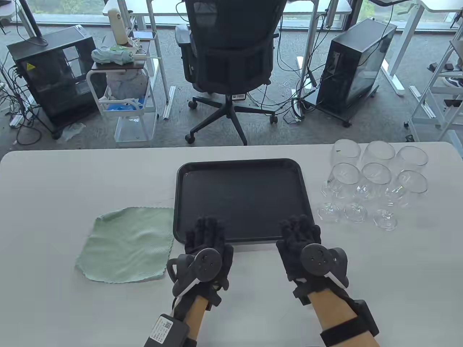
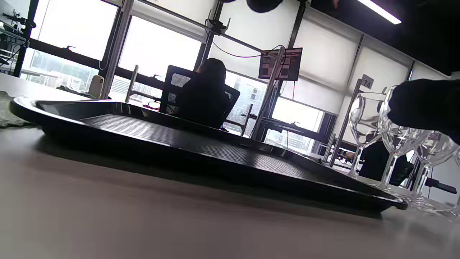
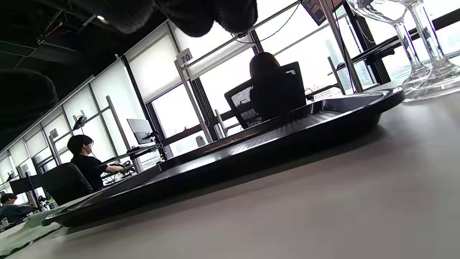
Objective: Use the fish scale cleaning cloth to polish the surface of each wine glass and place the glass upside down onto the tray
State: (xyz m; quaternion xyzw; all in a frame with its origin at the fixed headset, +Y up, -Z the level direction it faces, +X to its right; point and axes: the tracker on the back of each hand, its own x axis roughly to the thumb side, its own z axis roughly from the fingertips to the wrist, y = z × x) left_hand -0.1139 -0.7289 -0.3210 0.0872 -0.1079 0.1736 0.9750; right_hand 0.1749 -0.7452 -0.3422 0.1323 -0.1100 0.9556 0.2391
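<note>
1. The left hand (image 1: 206, 249) is lying palm down at the 6 o'clock edge of the black tray (image 1: 242, 164), its fingers (image 1: 205, 227) stretched flat and reaching over the near rim; it is holding nothing.
2. The right hand (image 1: 305, 249) is lying the same way towards 5 o'clock of the tray, its fingers (image 1: 298, 227) lying straight over the near right corner of the rim, also holding nothing.
3. The tray is sitting in the middle of the white table (image 1: 54, 180), and nothing is standing on it.
4. The green fish scale cloth (image 1: 126, 244) is lying spread flat at about 8 o'clock from the tray, just beside its left rim and apart from the left hand.
5. Six wine glasses (image 1: 376, 184) are standing upright at 3 o'clock from the tray, in two rows of three, close together, apart from both hands.
6. In the left wrist view the tray (image 2: 151, 133) is filling the middle, with glasses (image 2: 395, 140) showing at 3 o'clock; the right hand (image 2: 427, 106) is showing dark in front of them.
7. In the right wrist view the tray (image 3: 251, 151) is running across the frame, glass stems (image 3: 424, 46) are showing at 1 o'clock, and the cloth (image 3: 25, 233) is showing at 8 o'clock.
8. Beyond the table, at 12 o'clock, a black office chair (image 1: 228, 54) is standing on the carpet.
</note>
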